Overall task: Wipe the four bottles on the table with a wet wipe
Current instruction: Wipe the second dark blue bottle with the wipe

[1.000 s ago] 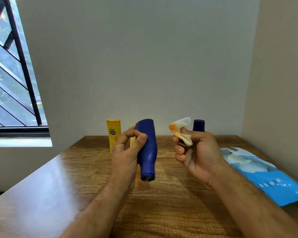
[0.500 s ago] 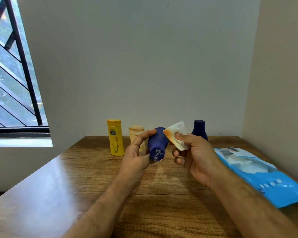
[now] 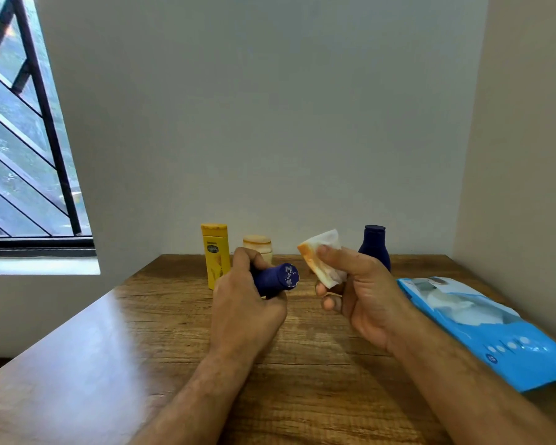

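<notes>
Two hands were raised above the table [image 3: 142, 364] at the middle of the frame. The left hand [image 3: 246, 308] was curled round a dark blue bottle [image 3: 278, 280] lying nearly level, its flat end, flecked with pale smears, turned toward the camera. The right hand [image 3: 360, 297] pinched a folded wet wipe [image 3: 321, 256], white with an orange stain on its left edge, just beside that end and not touching it. That stain seemed likely to smear onto the bottle if the soiled face were pressed against it, and the smooth bottle, held only near one end, might slip. Behind, a yellow bottle [image 3: 215, 255], a cream jar [image 3: 257, 246] and another dark blue bottle [image 3: 374, 245] stood upright in a row. A blue wipes pack [image 3: 495, 332] lay at lower right.
</notes>
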{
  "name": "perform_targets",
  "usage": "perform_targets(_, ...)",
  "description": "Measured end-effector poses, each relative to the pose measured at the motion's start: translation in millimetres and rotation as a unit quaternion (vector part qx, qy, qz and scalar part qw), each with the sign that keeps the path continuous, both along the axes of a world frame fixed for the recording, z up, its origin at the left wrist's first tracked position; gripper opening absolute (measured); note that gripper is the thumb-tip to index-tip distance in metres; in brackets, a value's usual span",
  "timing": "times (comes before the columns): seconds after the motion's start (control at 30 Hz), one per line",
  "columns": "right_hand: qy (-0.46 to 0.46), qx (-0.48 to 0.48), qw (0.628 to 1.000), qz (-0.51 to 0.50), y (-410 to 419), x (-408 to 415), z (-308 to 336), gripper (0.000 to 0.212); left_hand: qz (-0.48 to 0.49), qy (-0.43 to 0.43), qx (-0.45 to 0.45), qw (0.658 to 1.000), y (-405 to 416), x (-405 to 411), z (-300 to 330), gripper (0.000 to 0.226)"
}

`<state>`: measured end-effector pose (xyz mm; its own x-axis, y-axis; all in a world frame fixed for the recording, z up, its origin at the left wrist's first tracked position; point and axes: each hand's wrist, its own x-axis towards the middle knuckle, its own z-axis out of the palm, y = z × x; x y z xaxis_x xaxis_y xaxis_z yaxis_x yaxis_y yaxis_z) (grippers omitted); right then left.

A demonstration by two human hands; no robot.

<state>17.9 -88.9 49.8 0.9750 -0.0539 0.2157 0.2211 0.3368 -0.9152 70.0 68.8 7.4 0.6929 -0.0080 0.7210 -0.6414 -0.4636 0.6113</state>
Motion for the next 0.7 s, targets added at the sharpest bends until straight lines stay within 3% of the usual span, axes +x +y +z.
perform_targets(0.23,-0.041,-0.086,0.994,-0.049,1.3,2.9,-3.7,0.034,0.028,0.057,0.022,0.998,-1.4,-3.7,1.7,0.055)
perform_targets(0.33,-0.091,-0.129,0.985,-0.072,0.7,0.7,-4.3,0.026,0.034,0.066,0.03,0.997,-2.3,-3.7,1.5,0.053)
perform_targets(0.43,-0.138,-0.222,0.958,-0.116,2.0,-2.9,-5.4,0.014,0.047,0.083,0.027,0.995,-2.4,-1.9,0.6,0.052)
perform_targets(0.53,-0.156,-0.351,0.912,-0.145,4.1,-3.5,-11.3,0.016,0.062,0.081,0.029,0.994,-1.0,0.4,-0.8,0.052)
perform_targets(0.7,-0.183,-0.388,0.892,-0.145,3.0,-2.0,-14.8,0.019,0.075,0.091,0.043,0.992,-1.3,-0.1,0.0,0.052)
